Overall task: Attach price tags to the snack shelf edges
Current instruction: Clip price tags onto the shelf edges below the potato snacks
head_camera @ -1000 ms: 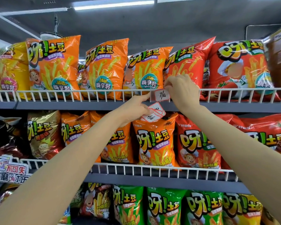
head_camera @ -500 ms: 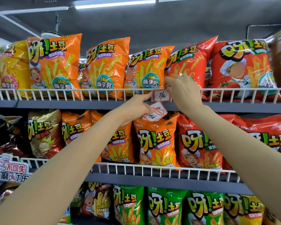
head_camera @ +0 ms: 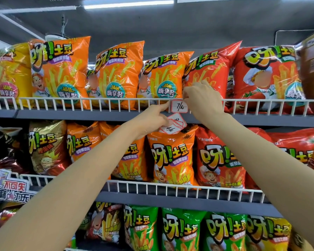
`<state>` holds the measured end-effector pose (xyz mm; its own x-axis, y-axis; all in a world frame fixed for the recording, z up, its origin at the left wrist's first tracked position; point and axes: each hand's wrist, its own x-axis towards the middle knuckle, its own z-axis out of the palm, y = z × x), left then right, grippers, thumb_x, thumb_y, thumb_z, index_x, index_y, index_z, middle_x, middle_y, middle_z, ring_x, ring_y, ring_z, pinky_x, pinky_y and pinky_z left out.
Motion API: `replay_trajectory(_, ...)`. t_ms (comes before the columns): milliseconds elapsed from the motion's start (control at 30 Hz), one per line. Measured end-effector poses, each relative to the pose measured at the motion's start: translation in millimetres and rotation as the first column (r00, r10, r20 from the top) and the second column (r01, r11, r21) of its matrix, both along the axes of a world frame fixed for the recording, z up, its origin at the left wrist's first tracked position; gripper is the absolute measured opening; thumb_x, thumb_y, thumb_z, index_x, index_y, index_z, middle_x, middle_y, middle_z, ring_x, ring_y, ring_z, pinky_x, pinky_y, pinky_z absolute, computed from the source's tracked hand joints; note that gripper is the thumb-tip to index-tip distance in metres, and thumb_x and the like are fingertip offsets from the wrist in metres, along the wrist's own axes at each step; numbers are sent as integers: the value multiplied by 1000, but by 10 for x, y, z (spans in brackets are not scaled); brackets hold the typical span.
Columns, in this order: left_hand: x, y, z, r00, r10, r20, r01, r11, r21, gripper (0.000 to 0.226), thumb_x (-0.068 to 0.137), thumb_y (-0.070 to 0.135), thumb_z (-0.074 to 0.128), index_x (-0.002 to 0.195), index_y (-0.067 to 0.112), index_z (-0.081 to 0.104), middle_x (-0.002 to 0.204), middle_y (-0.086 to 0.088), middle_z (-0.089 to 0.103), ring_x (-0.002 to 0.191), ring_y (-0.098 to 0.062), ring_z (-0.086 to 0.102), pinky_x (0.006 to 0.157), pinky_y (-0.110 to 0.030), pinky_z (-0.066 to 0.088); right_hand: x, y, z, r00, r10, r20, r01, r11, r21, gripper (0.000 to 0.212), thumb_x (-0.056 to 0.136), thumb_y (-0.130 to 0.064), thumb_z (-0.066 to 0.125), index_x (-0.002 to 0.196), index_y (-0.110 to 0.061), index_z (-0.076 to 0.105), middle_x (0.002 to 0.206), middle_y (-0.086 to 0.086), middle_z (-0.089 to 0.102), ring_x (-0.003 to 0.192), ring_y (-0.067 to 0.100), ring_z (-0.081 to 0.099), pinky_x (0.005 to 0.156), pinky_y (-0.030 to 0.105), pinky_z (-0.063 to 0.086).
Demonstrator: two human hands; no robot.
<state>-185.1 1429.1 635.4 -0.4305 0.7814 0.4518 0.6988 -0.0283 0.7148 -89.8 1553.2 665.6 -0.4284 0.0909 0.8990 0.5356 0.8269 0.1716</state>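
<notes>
Head view: I see the price tag (head_camera: 179,106) marked 7 sitting on the white wire rail (head_camera: 98,103) of the top shelf, just at centre. My right hand (head_camera: 203,99), at 1 o'clock of the tag, pinches its upper right edge with curled fingers. My left hand (head_camera: 150,120), at 8 o'clock, touches the tag's left edge with a forefinger while holding spare tags (head_camera: 174,125) under the thumb, below the rail.

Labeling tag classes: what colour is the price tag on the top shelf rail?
White with a red border, handwritten dark "7"; price tag, head view.
</notes>
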Motion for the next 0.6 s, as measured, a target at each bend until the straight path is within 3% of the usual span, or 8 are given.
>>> replay_trajectory(167,10,9,8,1000,-5,-2,5,1000,-5,72,90,5,55,148,24,18,71,-3,60,78,-25,42,63,-29,36,2,6,-39,999,20,-42,-20,1000,10,14,91,-9,55,102,-9,64,99,13,62,100,30,52,63,34,37)
replay_trajectory(300,13,7,-2,1000,2,-6,-2,1000,4,73,89,5,56,148,23,17,67,-1,59,74,-23,43,64,-29,37,0,-5,-84,992,57,-115,-57,998,-1,20,92,-11,55,112,-10,54,101,13,62,97,30,54,60,33,33)
replay_trajectory(467,9,8,-9,1000,6,-20,-6,1000,10,73,89,4,56,148,23,17,69,-1,59,69,-19,44,62,-26,37,-21,18,-64,985,112,-129,-125,987,-102,17,91,-12,53,103,-10,65,106,11,62,105,27,51,65,31,35)
replay_trajectory(600,43,-15,-39,998,24,-51,-22,999,37,69,90,4,55,148,18,20,70,2,57,64,-9,49,56,-15,39,-24,11,-55,988,103,-114,-115,988,-99,18,90,-11,53,102,-10,67,108,11,62,107,27,51,64,32,36)
